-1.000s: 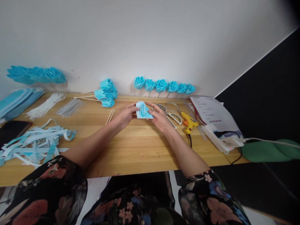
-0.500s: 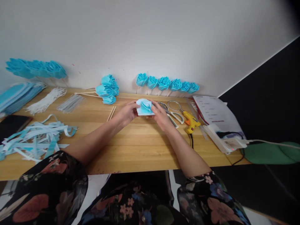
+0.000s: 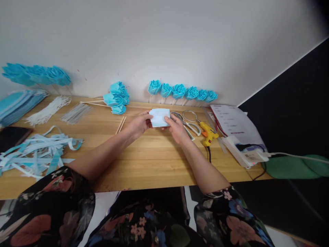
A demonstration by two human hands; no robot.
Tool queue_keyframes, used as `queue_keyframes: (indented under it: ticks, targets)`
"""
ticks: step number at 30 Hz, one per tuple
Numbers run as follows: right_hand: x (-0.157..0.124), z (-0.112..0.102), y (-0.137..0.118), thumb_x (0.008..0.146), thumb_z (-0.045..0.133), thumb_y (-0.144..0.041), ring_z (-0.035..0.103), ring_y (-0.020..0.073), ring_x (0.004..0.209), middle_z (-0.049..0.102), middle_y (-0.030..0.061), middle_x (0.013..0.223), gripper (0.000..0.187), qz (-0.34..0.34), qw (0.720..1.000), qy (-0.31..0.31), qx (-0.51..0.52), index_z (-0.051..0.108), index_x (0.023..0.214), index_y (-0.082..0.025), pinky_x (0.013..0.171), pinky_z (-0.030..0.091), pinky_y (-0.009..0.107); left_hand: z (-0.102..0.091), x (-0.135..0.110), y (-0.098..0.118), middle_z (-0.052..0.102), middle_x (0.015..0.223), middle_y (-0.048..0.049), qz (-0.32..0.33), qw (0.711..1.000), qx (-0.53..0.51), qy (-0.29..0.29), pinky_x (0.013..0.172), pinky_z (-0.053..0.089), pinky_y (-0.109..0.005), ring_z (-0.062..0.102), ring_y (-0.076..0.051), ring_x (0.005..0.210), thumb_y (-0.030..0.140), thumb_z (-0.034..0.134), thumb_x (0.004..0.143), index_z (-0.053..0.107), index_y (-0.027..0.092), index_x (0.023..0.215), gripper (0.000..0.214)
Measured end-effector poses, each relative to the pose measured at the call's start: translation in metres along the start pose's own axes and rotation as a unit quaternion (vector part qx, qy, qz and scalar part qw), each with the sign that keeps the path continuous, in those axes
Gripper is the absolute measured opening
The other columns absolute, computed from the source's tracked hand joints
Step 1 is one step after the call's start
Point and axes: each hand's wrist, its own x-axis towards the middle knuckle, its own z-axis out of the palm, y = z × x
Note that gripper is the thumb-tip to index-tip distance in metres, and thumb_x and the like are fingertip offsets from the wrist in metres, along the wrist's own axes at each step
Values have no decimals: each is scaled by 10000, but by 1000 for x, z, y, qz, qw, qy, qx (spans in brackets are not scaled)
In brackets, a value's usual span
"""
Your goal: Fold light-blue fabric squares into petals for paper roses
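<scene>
Between my two hands I hold a small stack of pale blue and white fabric pieces, cut from face masks by their look, raised over the table. My left hand pinches the stack's left edge, thumb on top. On the right side my right hand grips it, its thumb pressed on the upper face. The fingers underneath are mostly hidden. Just past my right hand lie scissors with white handles and a yellow glue gun. Two thin wooden sticks rest beside my left wrist.
Blue fabric flowers on sticks lean along the wall, with more flowers lying left of centre. Farther left are face masks, white cords, thin wires, a phone and cut strips. A power strip sits right.
The top piece, folded up with its blue inner side showing, now lies flat with a pale face upward. Both hands stay on the stack in nearly the same place.
</scene>
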Motion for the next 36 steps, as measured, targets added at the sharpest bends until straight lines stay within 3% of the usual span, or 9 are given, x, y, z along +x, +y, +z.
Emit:
queue_keyframes:
  ticks: [4, 9, 16, 24, 31, 36]
  targets:
    - [1, -1, 2, 721, 769, -499, 643, 162, 786, 752, 36, 937, 395, 4, 1000, 11, -19, 734, 974, -197, 584, 520, 251, 2, -2, 0, 722, 848, -75, -2, 1000, 22, 4, 668, 498, -267, 649, -159, 714, 141, 656, 745, 676, 125, 940, 196]
    - [-1, 2, 3, 712, 777, -515, 649, 176, 804, 748, 27, 908, 439, 3, 999, -2, -33, 731, 1010, -197, 616, 534, 272, 4, -4, -3, 736, 918, -85, 0, 1000, 28, 6, 740, 522, -297, 657, -163, 752, 216, 736, 764, 689, 134, 965, 222]
    - [-3, 5, 3, 702, 824, -477, 671, 205, 1011, 755, 16, 1083, 509, -25, 999, -6, -24, 694, 1134, -240, 913, 538, 343, -1, -4, -6, 671, 740, -26, 66, 987, 141, 39, 602, 442, -248, 574, -126, 621, 256, 771, 769, 707, 144, 872, 166]
    - [-1, 2, 3, 670, 825, -568, 688, 205, 901, 777, 12, 946, 469, -16, 1000, 8, -4, 749, 972, -217, 843, 548, 344, -2, -4, -5, 658, 734, -12, 128, 967, 218, 35, 626, 438, -250, 586, -158, 705, 266, 820, 739, 696, 163, 783, 167]
    - [-1, 2, 1, 644, 843, -577, 703, 223, 952, 780, 31, 970, 506, 9, 999, -8, 31, 741, 982, -215, 873, 561, 370, -10, 1, -1, 689, 780, -24, 88, 974, 206, -21, 686, 453, -261, 591, -145, 712, 408, 806, 742, 726, 146, 843, 293]
    - [-1, 2, 0, 664, 833, -550, 699, 218, 963, 777, 31, 997, 481, -1, 1000, 5, 22, 722, 995, -220, 912, 549, 378, -15, 5, 0, 732, 876, -44, 64, 972, 222, -50, 739, 475, -274, 622, -178, 794, 367, 866, 640, 754, 164, 904, 351]
